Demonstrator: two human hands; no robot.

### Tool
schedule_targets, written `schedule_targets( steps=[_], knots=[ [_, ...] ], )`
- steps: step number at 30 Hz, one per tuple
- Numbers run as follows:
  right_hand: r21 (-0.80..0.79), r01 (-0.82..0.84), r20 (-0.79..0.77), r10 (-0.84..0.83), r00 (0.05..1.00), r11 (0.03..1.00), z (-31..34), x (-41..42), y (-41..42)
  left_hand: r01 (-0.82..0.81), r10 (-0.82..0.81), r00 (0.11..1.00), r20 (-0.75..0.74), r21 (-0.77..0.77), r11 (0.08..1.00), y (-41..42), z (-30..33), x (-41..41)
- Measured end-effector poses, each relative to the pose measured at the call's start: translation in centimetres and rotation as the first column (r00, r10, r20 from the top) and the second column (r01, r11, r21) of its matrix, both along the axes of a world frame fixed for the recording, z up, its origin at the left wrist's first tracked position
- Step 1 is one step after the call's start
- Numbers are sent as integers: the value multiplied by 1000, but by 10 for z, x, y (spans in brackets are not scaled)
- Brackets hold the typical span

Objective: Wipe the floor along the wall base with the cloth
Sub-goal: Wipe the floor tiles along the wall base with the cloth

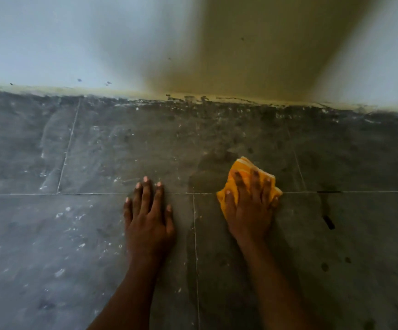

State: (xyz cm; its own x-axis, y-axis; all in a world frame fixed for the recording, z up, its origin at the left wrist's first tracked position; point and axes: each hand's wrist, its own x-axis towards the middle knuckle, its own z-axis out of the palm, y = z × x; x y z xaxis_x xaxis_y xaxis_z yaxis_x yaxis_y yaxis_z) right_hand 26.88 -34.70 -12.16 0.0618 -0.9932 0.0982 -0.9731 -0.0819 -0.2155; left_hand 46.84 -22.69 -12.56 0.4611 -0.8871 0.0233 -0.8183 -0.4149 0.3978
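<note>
A crumpled orange-yellow cloth (240, 167) lies on the grey tiled floor (98, 151), a short way in front of the wall base (193, 97). My right hand (250, 206) presses flat on the cloth with fingers spread over it, covering most of it. My left hand (148, 215) rests palm down on a bare tile to the left of the cloth, fingers apart, holding nothing. The strip of floor along the wall base is speckled with white dust and dark grime.
A pale wall (74, 39) fills the upper half, with my shadow across its middle. White specks and smears cover the tiles at left. Dark drip marks (327, 220) stain the floor to the right of the cloth.
</note>
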Motion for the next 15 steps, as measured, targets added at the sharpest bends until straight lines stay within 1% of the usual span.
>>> schedule_targets(
  steps=[1, 2, 3, 4, 5, 6, 7, 8, 9, 10, 11, 12, 14, 15],
  knots=[
    [3, 131, 60, -131, 990, 991, 1, 16, -17, -9, 9, 1000, 3, 2, 1000, 0, -2, 1],
    [47, 236, 120, -240, 963, 971, 4, 37, -36, -20, 20, 1000, 3, 5, 1000, -1, -3, 0],
    [117, 266, 159, -283, 946, 957, 7, 60, -54, -29, 29, 1000, 5, 5, 1000, -2, -4, -2],
    [159, 219, 164, -245, 956, 963, 11, 83, -67, -37, 37, 999, 11, -2, 999, -3, -5, -3],
    [139, 112, 149, -133, 980, 984, 10, 99, -73, -47, 47, 999, 13, -17, 999, -3, -6, -4],
    [90, -58, 123, 47, 991, 994, 9, 109, -71, -57, 58, 998, 18, -33, 998, -3, -6, -3],
    [52, -233, 104, 227, 968, 971, 8, 109, -61, -62, 63, 998, 16, -38, 997, -3, -5, -2],
    [40, -382, 95, 377, 921, 923, 7, 98, -46, -59, 59, 998, 11, -31, 998, -3, -3, -1],
    [40, -487, 95, 482, 871, 872, 5, 78, -29, -47, 47, 999, 5, -15, 999, -2, -3, -2],
    [49, -544, 89, 539, 837, 837, 3, 54, -17, -40, 40, 999, 1, 0, 999, -2, -2, -1],
    [44, -547, 74, 543, 836, 836, 1, 28, -14, -34, 34, 999, -3, 11, 999, -1, -2, -2],
    [23, -487, 82, 484, 871, 873, 1, 9, -21, -25, 25, 1000, -4, 12, 1000, -1, -1, -1],
    [11, -225, 133, 222, 966, 974, 6, 4, -54, -16, 16, 1000, -10, 25, 1000, -3, -1, 0],
    [37, -86, 140, 80, 987, 996, 9, 19, -75, -15, 15, 1000, -12, 32, 999, -4, -2, 0]
  ],
)
